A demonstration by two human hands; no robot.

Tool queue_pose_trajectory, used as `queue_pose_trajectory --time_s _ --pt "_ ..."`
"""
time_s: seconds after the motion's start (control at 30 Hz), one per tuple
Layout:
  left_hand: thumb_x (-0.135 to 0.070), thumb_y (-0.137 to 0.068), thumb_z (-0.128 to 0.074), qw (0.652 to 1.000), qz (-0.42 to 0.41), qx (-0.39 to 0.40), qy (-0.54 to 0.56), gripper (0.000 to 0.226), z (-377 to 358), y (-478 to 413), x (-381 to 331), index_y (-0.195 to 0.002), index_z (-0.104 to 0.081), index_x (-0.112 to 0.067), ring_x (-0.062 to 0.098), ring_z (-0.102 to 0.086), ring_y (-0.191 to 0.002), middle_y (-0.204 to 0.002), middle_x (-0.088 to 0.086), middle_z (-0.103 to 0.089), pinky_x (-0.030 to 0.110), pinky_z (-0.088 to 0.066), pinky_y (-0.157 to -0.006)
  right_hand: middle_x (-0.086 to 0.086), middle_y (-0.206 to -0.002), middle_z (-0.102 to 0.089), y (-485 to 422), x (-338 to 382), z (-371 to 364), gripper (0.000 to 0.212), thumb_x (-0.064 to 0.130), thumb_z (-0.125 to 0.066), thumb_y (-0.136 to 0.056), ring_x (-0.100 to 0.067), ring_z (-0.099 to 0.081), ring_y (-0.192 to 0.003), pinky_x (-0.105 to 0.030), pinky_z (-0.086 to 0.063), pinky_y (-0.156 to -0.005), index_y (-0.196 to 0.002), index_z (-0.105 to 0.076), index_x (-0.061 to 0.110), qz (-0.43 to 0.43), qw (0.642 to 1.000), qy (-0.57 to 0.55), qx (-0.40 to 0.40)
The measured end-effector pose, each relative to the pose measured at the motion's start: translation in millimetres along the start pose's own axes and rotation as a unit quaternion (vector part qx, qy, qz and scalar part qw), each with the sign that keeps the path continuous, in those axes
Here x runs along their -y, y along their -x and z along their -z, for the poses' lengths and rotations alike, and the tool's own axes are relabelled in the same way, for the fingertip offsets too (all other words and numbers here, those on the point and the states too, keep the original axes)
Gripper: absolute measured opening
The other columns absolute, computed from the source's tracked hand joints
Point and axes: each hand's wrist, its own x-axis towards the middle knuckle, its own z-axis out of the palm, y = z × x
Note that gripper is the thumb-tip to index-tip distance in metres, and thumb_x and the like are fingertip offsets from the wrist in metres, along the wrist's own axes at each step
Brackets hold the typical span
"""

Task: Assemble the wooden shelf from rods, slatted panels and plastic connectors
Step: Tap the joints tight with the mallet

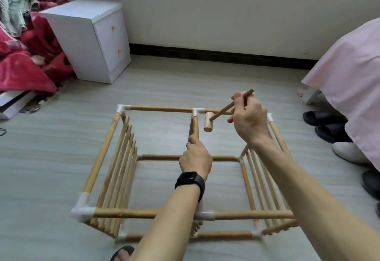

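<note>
A wooden shelf frame [123,213] lies on the floor, its rods joined by white plastic connectors [81,211]. Slatted panels [121,170] form its left and right sides. My left hand [195,161], with a black watch on the wrist, grips the middle rod [194,126] just below a white T-connector [197,111] on the far top rod. My right hand [249,121] holds a small wooden mallet [209,124] by its handle, the head raised just right of that connector.
A white two-drawer nightstand [92,38] stands at the back left beside red bedding [24,63]. A bed with a pink sheet [349,71] is at the right, with black slippers [324,125] and a white shoe beside it. My foot [123,253] is at the bottom edge.
</note>
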Motion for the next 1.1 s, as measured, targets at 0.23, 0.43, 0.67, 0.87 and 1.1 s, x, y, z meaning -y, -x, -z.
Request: queue_pose_trajectory --time_s 0.23,0.43,0.67,0.87,1.1 --pt "-0.009 -0.098 -0.041 0.999 -0.014 -0.021 0.023 0.036 -11 -10 5 -0.133 -0.034 -0.006 0.035 -0.068 -0.093 -0.112 0.015 -0.063 0.042 -0.054 -0.071 -0.006 -0.082 -0.059 -57 12 -54 0.027 0.022 -0.035 -0.110 -0.013 -0.057 -0.063 -0.024 -0.051 -0.063 -0.104 -0.053 0.002 0.154 0.983 -0.035 -0.093" --pt "-0.004 -0.093 -0.042 0.999 -0.022 -0.029 0.041 0.041 -16 -14 7 -0.133 -0.035 -0.007 0.035 -0.067 -0.094 -0.112 0.013 -0.062 0.042 -0.053 -0.071 0.012 -0.067 -0.053 -77 18 -76 0.028 0.024 -0.035 -0.110 -0.003 -0.054 -0.050 -0.027 -0.045 -0.049 -0.110 -0.051 0.001 0.094 0.991 -0.031 -0.094" --pt "-0.005 -0.093 -0.044 1.000 -0.023 0.006 0.020 0.045 -12 -14 6 -0.137 -0.031 -0.006 0.036 -0.066 -0.101 -0.120 0.015 -0.059 0.044 -0.055 -0.079 0.001 -0.063 -0.054 -62 23 -68 0.034 0.031 -0.031 -0.111 -0.017 -0.053 -0.053 -0.037 -0.041 -0.052 -0.112 -0.050 0.003 0.042 0.996 0.081 0.002" --pt "-0.064 -0.101 -0.032 0.943 -0.152 0.195 -0.221 0.063 65 -32 37 -0.134 -0.052 -0.015 0.028 -0.063 -0.092 -0.110 0.009 -0.066 0.038 -0.050 -0.077 -0.004 -0.084 -0.064 -24 44 -43 0.029 0.046 -0.050 -0.103 -0.013 -0.065 -0.060 -0.032 -0.054 -0.063 -0.100 -0.056 0.018 -0.106 0.972 -0.196 0.075" --pt "-0.039 -0.100 -0.044 0.952 -0.099 0.007 -0.291 0.049 161 -19 152 -0.147 -0.036 -0.025 0.031 -0.045 -0.131 -0.147 0.010 -0.044 0.047 -0.046 -0.098 -0.013 -0.106 -0.062 18 69 -65 0.041 0.048 -0.064 -0.094 -0.005 -0.061 -0.056 -0.023 -0.053 -0.056 -0.111 -0.057 0.012 -0.172 0.914 -0.253 0.266"
